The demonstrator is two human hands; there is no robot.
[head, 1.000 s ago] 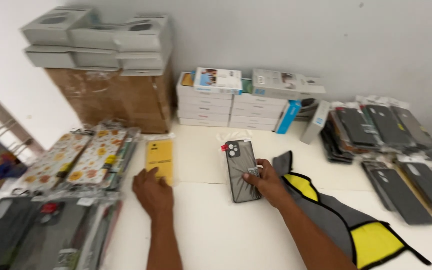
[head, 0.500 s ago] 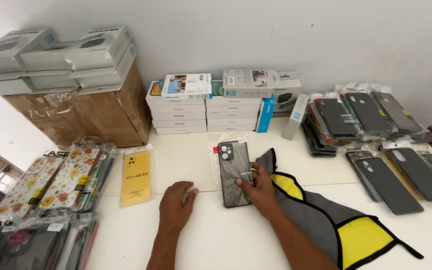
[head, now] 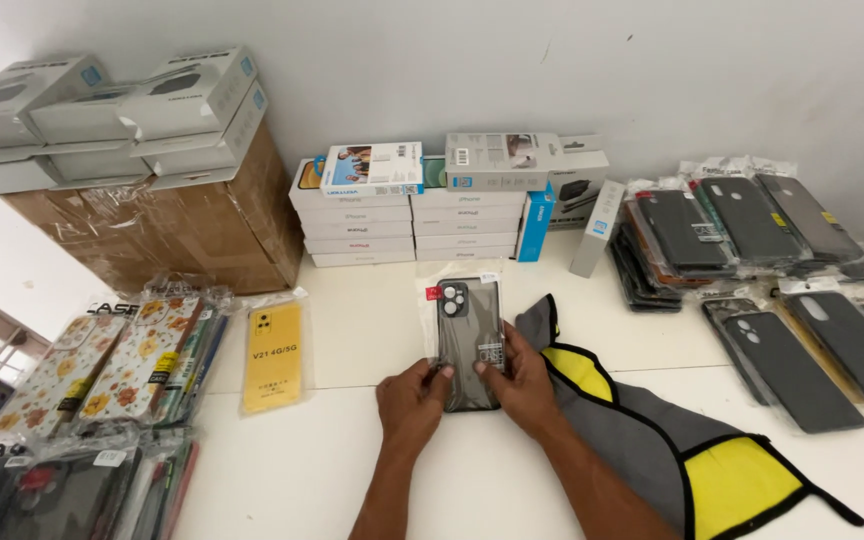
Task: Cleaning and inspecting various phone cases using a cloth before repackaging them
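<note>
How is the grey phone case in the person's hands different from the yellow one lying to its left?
The grey phone case is dark and held at its lower end by both the left hand and right hand; the yellow phone case is bright and lies untouched on the white table. Both sit in clear plastic sleeves.

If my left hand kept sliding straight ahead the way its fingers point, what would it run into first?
The left hand points up and slightly right, already touching the dark phone case in its clear packet. Past that lies bare table, then probably the stacked white boxes by the wall, though depth is unclear.
</note>
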